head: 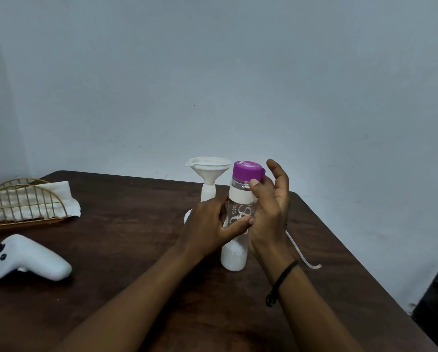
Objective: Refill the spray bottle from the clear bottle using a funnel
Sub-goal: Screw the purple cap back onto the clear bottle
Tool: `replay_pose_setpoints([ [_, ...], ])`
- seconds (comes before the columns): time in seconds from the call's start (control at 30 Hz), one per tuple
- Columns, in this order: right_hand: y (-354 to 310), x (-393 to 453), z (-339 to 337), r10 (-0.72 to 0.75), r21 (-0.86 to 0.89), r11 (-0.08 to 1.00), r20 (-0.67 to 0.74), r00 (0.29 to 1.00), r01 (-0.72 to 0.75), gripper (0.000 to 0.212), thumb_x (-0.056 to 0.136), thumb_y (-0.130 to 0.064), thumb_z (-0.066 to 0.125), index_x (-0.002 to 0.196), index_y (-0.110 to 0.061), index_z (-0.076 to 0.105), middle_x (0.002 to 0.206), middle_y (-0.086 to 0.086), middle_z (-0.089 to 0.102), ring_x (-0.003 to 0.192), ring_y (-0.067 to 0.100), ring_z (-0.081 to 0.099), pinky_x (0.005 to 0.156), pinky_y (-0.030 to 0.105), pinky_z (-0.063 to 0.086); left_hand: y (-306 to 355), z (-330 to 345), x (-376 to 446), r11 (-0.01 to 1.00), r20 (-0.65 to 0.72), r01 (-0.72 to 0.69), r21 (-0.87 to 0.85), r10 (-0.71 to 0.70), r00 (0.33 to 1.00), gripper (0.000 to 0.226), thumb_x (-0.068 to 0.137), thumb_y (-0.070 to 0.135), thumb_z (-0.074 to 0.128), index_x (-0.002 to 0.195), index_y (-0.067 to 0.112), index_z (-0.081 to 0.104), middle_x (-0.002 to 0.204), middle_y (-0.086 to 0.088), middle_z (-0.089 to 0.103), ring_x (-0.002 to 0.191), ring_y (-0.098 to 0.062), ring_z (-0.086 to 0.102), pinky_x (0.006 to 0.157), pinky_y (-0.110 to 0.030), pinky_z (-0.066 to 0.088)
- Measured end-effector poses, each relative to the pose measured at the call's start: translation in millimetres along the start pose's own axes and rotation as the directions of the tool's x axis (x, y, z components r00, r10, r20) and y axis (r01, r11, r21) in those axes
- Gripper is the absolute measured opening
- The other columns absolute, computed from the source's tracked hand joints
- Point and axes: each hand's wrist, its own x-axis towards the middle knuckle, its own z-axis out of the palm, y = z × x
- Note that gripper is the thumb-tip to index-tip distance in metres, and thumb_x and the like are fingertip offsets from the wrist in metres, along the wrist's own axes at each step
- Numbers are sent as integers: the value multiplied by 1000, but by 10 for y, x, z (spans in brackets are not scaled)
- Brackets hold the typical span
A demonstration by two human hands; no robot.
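The left hand point(209, 223) kept a closed grip around the middle of the clear bottle point(238, 219), upright on the surface point(126, 250). The right hand point(270, 207), fingers loosely spread, touched just below its purple cap point(247, 170). Just behind stood the funnel point(207, 168) in the white spray bottle point(207, 193); a controller point(26, 257) lay well left.

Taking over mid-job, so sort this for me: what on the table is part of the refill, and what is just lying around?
Job:
clear bottle with purple cap, gripped by left hand
funnel seated in white spray bottle
right hand, open
white tube, possibly the sprayer's

Lying about:
white controller
gold napkin holder with napkins
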Motion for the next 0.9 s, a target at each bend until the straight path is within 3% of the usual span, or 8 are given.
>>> replay_pose_setpoints([
  [0.1,-5,25,1,-44,2,999,-38,998,44,43,76,-16,60,119,-21,55,95,2,61,87,14,62,79,35,50,18,-19,2,1000,5,-2,10,1,1000,36,81,42,77,84,42,42,73,41,57,60,14,54,52,-3,32],
  [0.2,5,31,-12,40,96,995,4,999,-41,46,82,-21,56,128,-22,53,111,9,64,93,18,67,77,34,54,39,-26,0,1000,9,-5,-5,5,1000,32,81,47,73,82,45,41,72,41,57,60,13,54,52,-3,32],
  [0.3,-9,59,-1,69,134,988,13,998,-70,37,91,-25,48,127,-25,56,111,12,64,88,16,68,74,33,54,35,-24,5,1000,14,2,-6,-2,1000,28,81,54,70,82,44,43,70,37,57,58,9,54,51,-6,31],
  [0.43,11,84,13,41,9,999,-6,999,-41,30,93,-40,48,115,-30,65,129,16,59,110,30,63,86,42,54,-11,4,9,1000,25,4,12,-4,1000,31,82,48,74,83,42,44,70,37,57,58,8,54,52,-7,31],
  [0.63,-27,69,1,70,-66,996,85,994,-64,22,93,-17,58,114,-23,60,104,2,72,94,21,69,81,37,56,-46,-8,-4,999,-6,30,35,-30,1000,26,78,59,65,76,45,43,69,32,57,55,5,52,51,-16,29],
  [0.73,-59,67,11,32,-107,994,53,998,-26,25,94,-3,61,108,-23,54,106,14,72,84,20,73,83,44,56,-73,12,1,997,-7,48,59,-47,999,26,78,62,64,78,44,45,68,29,58,54,1,52,52,-24,32],
  [0.9,-31,67,7,-98,-249,961,87,991,117,40,87,-12,70,114,-35,52,116,18,66,101,28,68,84,33,57,-60,29,-9,996,-24,27,89,-25,999,27,76,57,65,68,47,41,70,30,58,53,-1,50,50,-24,29],
])
